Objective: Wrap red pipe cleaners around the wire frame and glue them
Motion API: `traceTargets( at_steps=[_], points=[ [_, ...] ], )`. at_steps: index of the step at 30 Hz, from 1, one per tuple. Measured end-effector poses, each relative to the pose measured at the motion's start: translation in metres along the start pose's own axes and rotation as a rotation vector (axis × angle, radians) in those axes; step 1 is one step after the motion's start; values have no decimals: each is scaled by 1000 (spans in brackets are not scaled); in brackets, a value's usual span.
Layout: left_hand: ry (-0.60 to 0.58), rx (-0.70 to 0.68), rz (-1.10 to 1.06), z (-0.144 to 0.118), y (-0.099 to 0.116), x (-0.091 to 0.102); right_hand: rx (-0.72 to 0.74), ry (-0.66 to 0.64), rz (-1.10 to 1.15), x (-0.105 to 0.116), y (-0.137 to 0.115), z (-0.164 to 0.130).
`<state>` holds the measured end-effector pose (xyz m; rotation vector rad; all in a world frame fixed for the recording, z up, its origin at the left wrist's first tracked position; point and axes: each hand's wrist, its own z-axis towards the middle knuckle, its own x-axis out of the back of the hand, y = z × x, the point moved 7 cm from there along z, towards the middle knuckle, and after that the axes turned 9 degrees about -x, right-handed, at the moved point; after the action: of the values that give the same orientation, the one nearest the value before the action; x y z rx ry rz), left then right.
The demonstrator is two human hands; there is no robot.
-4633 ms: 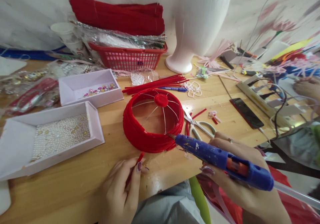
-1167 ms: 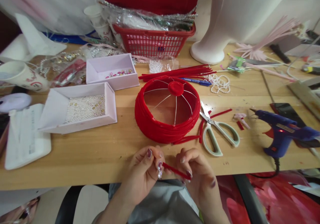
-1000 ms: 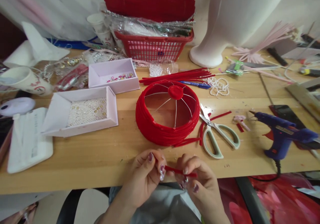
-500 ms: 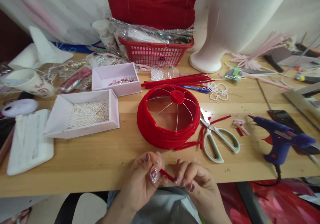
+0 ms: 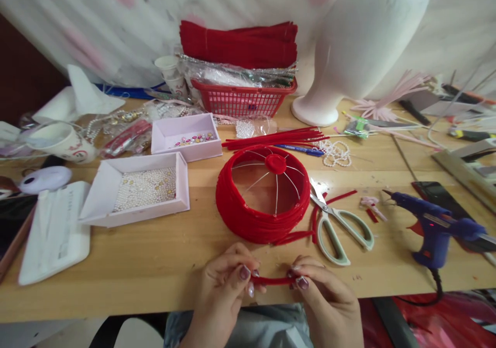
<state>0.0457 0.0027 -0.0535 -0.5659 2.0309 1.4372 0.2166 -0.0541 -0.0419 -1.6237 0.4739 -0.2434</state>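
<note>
A short red pipe cleaner is stretched level between my hands at the table's front edge. My left hand pinches its left end between thumb and fingers. Its right end is pinched by my right hand. Just beyond them stands a round frame wrapped in red pipe cleaner, with white wire spokes running to a small red disc. Scissors with pale green handles lie open to its right, over loose red pipe cleaner pieces.
A blue glue gun rests at the right beside a dark phone. Two white boxes with beads and gems sit left. Behind are a red basket, a white mannequin head and a bundle of red pipe cleaners.
My hands have moved apart, and more of the red pipe cleaner shows between them, now lying level instead of slanted. The camera view has tilted up slightly.
</note>
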Motion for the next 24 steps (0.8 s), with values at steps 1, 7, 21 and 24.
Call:
traceTargets(
  at_steps=[1,7,21,24],
  points=[
    [-9,-42,41,-1,3,2,-10,17,-18,2,1,-1],
    [-74,-226,127,-2,18,11,175,19,-194,-9,-24,0],
    [-145,-376,261,-11,34,-13,744,-31,-736,-41,-68,-33],
    [-117,-281,205,-11,30,-13,660,-78,-714,-39,-67,-27]
  ],
)
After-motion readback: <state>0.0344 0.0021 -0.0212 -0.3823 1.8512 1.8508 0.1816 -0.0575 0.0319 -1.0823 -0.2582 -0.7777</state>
